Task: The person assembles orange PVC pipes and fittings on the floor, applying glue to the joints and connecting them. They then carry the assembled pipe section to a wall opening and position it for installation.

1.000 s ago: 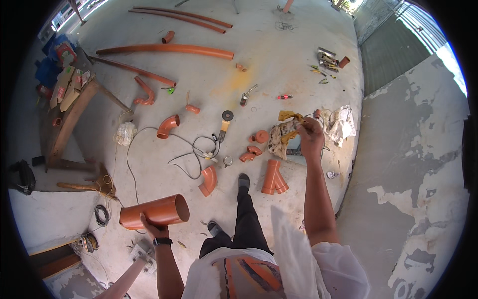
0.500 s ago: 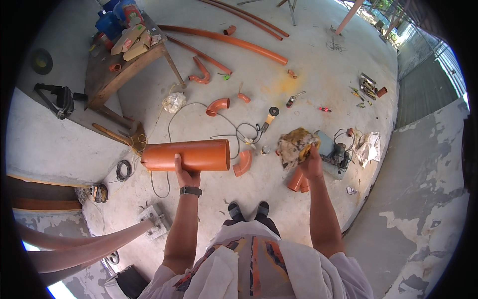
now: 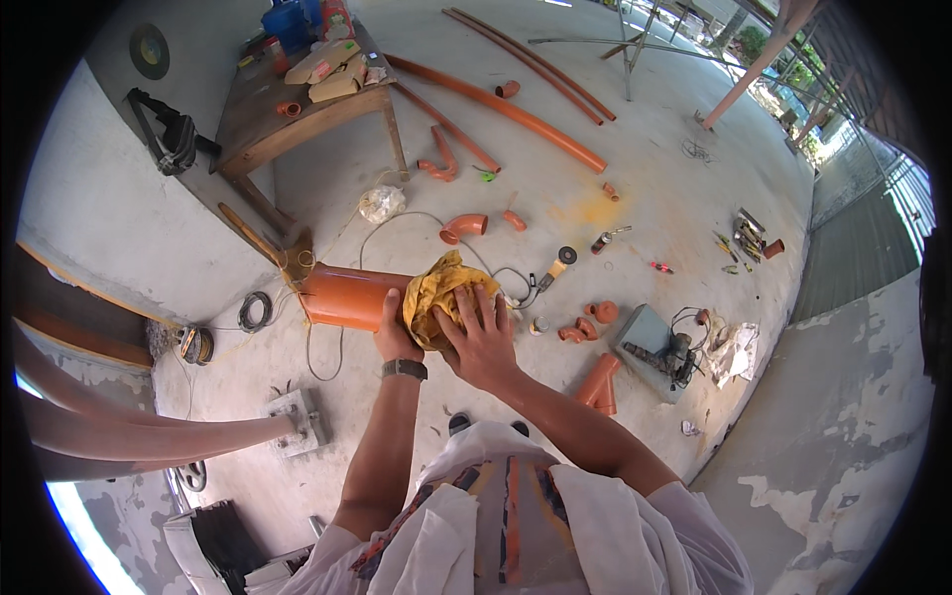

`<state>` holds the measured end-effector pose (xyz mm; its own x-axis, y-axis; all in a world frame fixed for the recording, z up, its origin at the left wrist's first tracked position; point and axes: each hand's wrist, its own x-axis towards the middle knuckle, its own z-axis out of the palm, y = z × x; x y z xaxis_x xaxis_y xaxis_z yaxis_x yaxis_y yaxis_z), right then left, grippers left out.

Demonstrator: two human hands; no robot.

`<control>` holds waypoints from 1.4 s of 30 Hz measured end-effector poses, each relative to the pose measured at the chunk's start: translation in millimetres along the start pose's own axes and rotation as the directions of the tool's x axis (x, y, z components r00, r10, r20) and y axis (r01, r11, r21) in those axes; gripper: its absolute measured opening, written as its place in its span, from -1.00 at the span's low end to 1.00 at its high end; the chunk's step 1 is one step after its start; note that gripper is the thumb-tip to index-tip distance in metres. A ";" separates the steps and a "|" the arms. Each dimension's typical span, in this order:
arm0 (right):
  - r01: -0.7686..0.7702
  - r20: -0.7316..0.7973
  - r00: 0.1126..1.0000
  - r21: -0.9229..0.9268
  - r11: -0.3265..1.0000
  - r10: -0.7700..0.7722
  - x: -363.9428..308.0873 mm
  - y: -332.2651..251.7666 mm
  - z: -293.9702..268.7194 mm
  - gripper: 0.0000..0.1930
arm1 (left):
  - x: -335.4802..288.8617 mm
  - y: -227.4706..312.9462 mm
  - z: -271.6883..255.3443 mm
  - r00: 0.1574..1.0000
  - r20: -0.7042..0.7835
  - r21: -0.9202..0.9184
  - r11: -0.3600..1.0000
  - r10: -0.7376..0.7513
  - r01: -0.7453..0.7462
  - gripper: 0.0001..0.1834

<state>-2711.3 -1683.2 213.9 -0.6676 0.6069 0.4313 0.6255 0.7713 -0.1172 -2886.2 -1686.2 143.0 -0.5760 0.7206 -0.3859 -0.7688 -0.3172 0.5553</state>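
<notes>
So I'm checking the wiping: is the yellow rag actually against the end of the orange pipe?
Touching. The head view shows the rag bunched over the pipe end, pressed on by the right hand.

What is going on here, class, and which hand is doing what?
A person stands on a concrete floor holding a short, wide orange pipe level in front of them. The left hand grips the pipe from beneath, while the right hand presses a crumpled yellow rag over its right end. Orange pipe fittings, long pipes, a power drill and a wooden table lie around.
</notes>
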 end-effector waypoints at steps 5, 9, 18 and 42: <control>-0.163 0.073 0.985 0.111 0.980 0.155 28.2 2.5 4.7 -0.39 | -11.2 13.0 -7.5 0.997 -0.009 -0.016 0.996 0.082 -0.083 -0.44; -0.610 0.781 0.599 0.301 0.733 0.178 77.4 57.9 5.4 -0.40 | -32.5 22.2 -5.3 0.992 0.061 0.019 0.993 0.111 -0.112 -0.35; -0.595 0.638 0.756 0.579 -0.558 -0.144 15.6 72.0 18.0 -0.54 | -40.8 23.0 13.9 0.989 0.147 -0.025 0.999 -0.031 0.035 -0.22; -0.267 0.570 0.817 0.234 -0.935 -0.090 -1.0 8.6 62.6 -0.67 | -28.8 12.8 -11.3 0.905 0.369 -0.064 0.965 -0.213 0.253 0.18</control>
<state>-2730.5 -1665.2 156.5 -0.8319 0.5351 -0.1470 -0.5011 -0.8382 -0.2151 -2882.6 -1718.0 152.9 -0.2548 0.9471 -0.1953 -0.9058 -0.1631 0.3910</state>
